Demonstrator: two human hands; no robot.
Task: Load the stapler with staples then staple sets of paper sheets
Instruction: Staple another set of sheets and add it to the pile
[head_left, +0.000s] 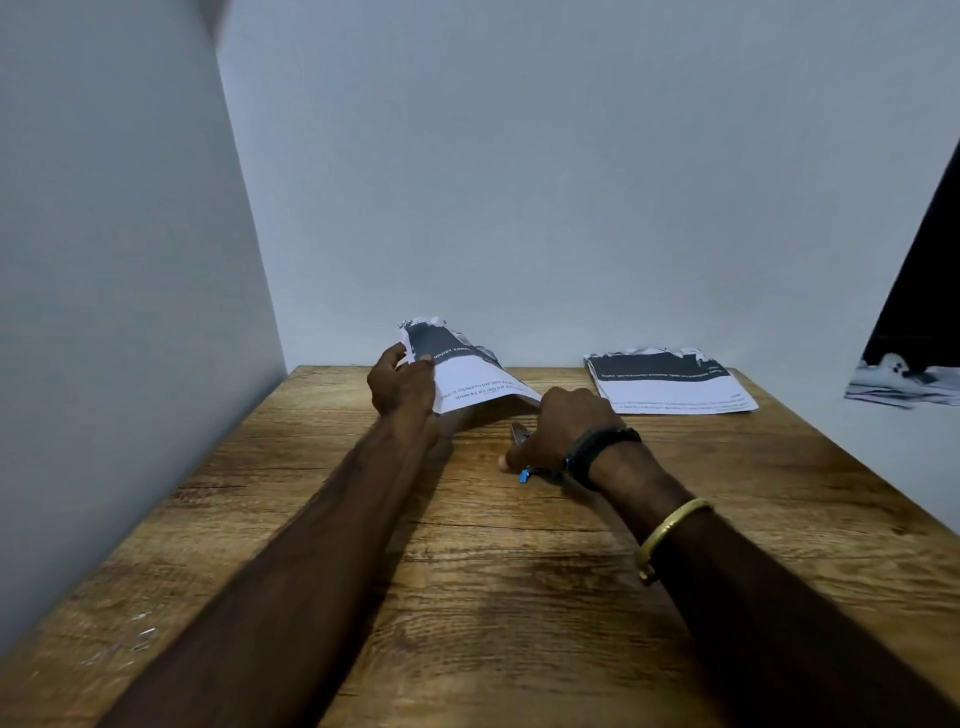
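Observation:
My left hand (402, 387) grips the left edge of a set of printed sheets (467, 371) with a dark band, lifted off the wooden table (467, 571) and tilted up toward the wall. My right hand (558, 431) is closed over a stapler (519, 434), of which only a metal tip and a blue end near the wrist show. The right corner of the held sheets reaches the knuckles of that hand. Whether the corner sits inside the stapler's jaw is hidden.
A stack of printed sheets (670, 384) lies flat at the back right of the table. Walls close the left and far sides. More dark-printed papers (904, 382) show past the table's right edge. A black band and a gold bangle ring the right forearm.

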